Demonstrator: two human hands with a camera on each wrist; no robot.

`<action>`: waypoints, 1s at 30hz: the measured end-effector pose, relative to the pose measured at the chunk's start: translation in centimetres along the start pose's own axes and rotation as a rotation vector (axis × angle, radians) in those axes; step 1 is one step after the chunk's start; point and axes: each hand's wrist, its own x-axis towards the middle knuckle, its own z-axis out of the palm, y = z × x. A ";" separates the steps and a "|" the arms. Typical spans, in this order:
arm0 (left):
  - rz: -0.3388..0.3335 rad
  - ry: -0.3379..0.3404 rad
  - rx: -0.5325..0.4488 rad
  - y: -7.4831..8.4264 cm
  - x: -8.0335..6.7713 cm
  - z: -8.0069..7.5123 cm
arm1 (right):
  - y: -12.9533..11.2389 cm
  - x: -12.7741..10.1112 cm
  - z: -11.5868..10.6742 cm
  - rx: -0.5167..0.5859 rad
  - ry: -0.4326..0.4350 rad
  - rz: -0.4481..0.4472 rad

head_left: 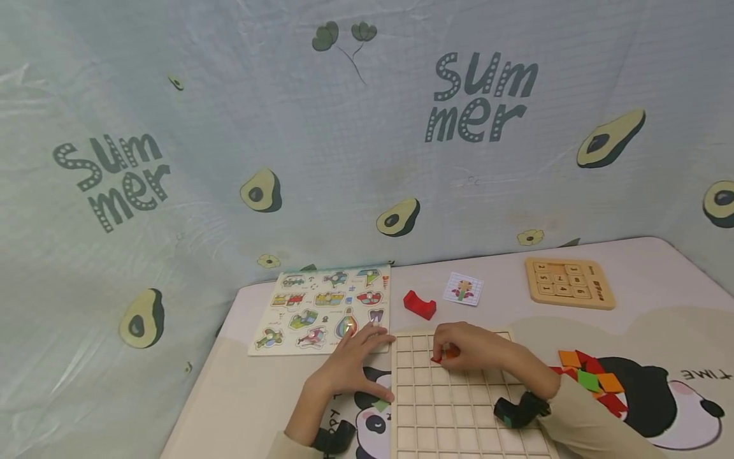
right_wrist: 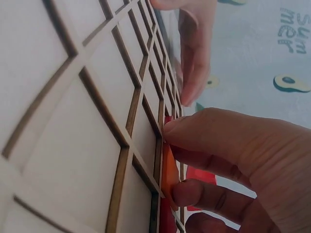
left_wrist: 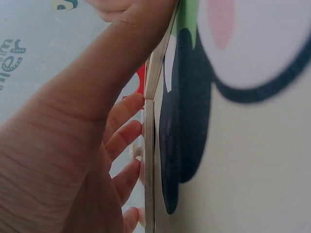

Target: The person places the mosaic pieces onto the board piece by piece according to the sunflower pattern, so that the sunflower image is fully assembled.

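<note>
A wooden grid board (head_left: 432, 395) lies in front of the person. Over its upper part, the right hand (head_left: 473, 347) pinches a small red tile (head_left: 437, 360) with thumb and fingertips. Close by that hand, an orange tile (right_wrist: 168, 170) sits in the grid, with another red piece (right_wrist: 167, 218) beyond it in the right wrist view. The left hand (head_left: 352, 363) spreads along the board's left edge, thumb and fingertips right at the rim. Its fingers also overlap the corner of a picture puzzle board (head_left: 329, 322).
A red curved block (head_left: 420, 305) and a pattern card (head_left: 463, 289) lie behind the grid board. A wooden number puzzle (head_left: 569, 284) is at the back right. Several loose red, orange and green tiles (head_left: 588, 380) are heaped right of the right forearm, on the panda-print cloth (head_left: 636, 395).
</note>
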 end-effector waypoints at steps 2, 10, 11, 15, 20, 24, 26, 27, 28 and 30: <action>0.002 -0.002 0.000 0.0 0.1 0.0 | 0.0 -0.1 -0.1 0.001 0.001 0.007; 0.025 0.004 -0.011 0.0 0.0 0.0 | -0.3 -0.1 -0.1 -0.017 0.012 0.015; 0.022 0.003 -0.012 0.1 0.0 0.0 | -0.3 -0.1 -0.1 -0.021 0.012 0.011; 0.012 -0.004 -0.014 0.1 -0.1 0.0 | -0.3 -0.2 -0.1 -0.020 0.007 0.006; 0.005 -0.008 -0.016 0.2 -0.1 -0.1 | -0.1 -0.5 0.0 -0.013 0.011 0.015; 0.000 -0.010 -0.020 0.3 -0.1 0.0 | 0.1 -0.7 -0.1 0.004 0.023 0.013; -0.001 -0.011 -0.022 0.3 -0.1 0.0 | 0.1 -0.8 -0.2 0.018 0.032 0.015; 0.000 -0.011 -0.021 0.2 -0.1 0.0 | 0.2 -0.8 -0.3 0.022 0.038 0.014; 0.001 -0.012 -0.024 0.2 -0.1 0.0 | 0.2 -0.9 -0.3 0.023 0.044 0.014; 0.007 -0.011 -0.025 0.2 -0.1 0.0 | 0.2 -1.0 -0.4 0.027 0.052 0.012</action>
